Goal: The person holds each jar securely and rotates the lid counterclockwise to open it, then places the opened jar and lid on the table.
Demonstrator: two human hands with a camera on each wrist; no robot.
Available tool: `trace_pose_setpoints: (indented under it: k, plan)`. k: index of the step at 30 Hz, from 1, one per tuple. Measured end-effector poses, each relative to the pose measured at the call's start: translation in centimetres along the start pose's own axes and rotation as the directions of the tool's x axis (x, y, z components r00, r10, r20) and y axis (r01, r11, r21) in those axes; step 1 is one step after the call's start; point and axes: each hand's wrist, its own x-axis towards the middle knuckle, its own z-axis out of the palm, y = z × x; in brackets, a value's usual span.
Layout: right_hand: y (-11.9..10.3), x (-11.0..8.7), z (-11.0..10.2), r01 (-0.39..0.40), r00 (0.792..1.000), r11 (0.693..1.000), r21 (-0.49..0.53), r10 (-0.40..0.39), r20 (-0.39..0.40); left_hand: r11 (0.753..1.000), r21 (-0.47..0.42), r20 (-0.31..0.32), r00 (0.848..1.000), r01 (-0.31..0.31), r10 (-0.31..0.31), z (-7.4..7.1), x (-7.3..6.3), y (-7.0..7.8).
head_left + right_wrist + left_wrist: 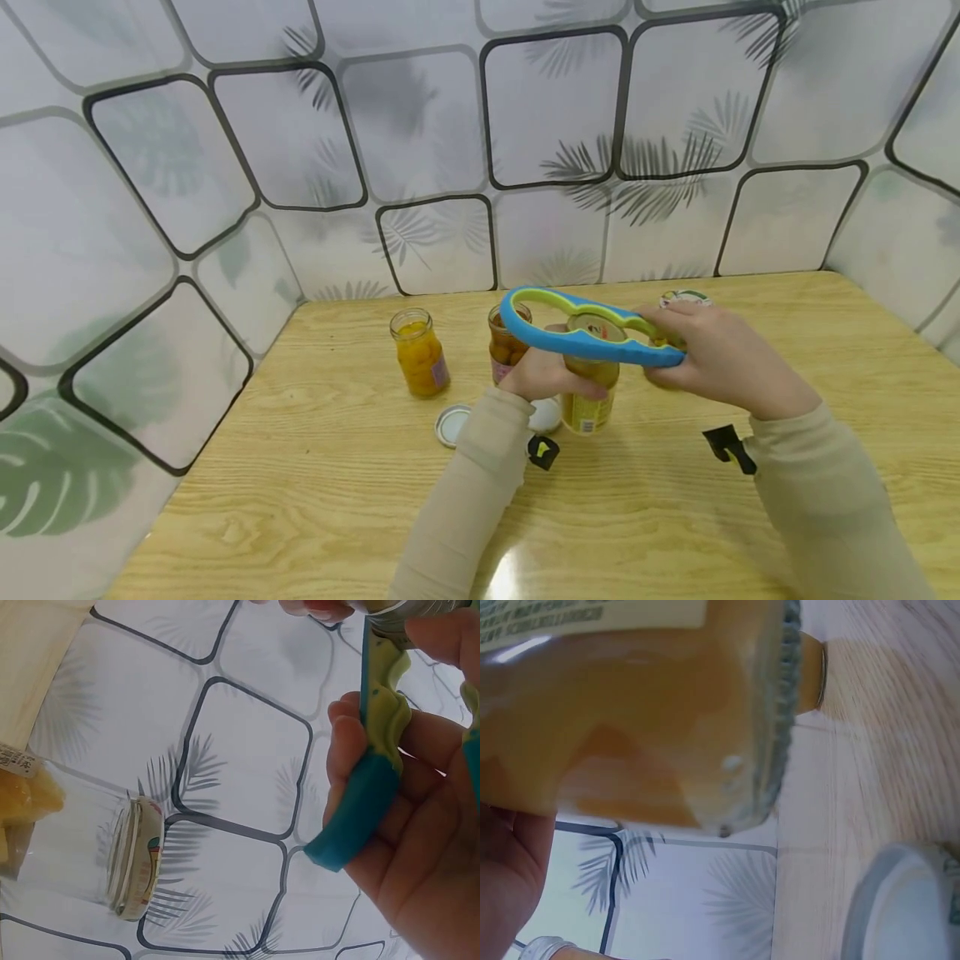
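Observation:
My left hand (546, 373) grips a glass jar (588, 408) around its side, upright, with a yellowish label. In the left wrist view this jar (630, 742) fills the upper left, its contents amber. My right hand (708, 350) holds the handle ends of a blue and lime-green jar opener (555, 340). The opener's scalloped inner edges lie on either side of the jar's lid (597, 323). In the right wrist view, fingers curl round the opener's blue handle (360, 802).
Left of the hands stand a lidless jar of orange-yellow fruit (423, 358) and a darker-filled jar (504, 346). Loose lids (452, 425) lie before them on the wooden table (300, 467). Behind my right hand is a jar with a patterned lid (686, 296), also lidded in the right wrist view.

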Motion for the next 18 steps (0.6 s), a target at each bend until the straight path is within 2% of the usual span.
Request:
trace_pose_setpoints:
  k: [3, 8, 12, 18]
  plan:
    - [0.2, 0.0, 0.0, -0.014, 1.0, 1.0, 0.021, 0.014, 0.024, 0.999, -0.029, -0.01, 0.999, -0.031, 0.031, 0.1, 0.1, -0.2]
    - [0.3, 0.0, 0.0, -0.064, 0.993, 0.997, 0.043, 0.06, 0.1, 0.998, 0.014, -0.049, 0.997, -0.06, 0.061, 0.3, 0.1, -0.4]
    - [0.5, 0.0, 0.0, -0.109, 0.985, 0.992, 0.057, 0.1, 0.138, 0.994, 0.113, -0.08, 0.997, -0.011, 0.02, 0.3, 0.1, -0.6]
    - [0.9, -0.1, 0.2, -0.163, 0.974, 0.986, 0.042, 0.154, 0.165, 0.967, 0.247, -0.111, 0.993, 0.067, -0.04, 0.7, 0.4, -1.2]
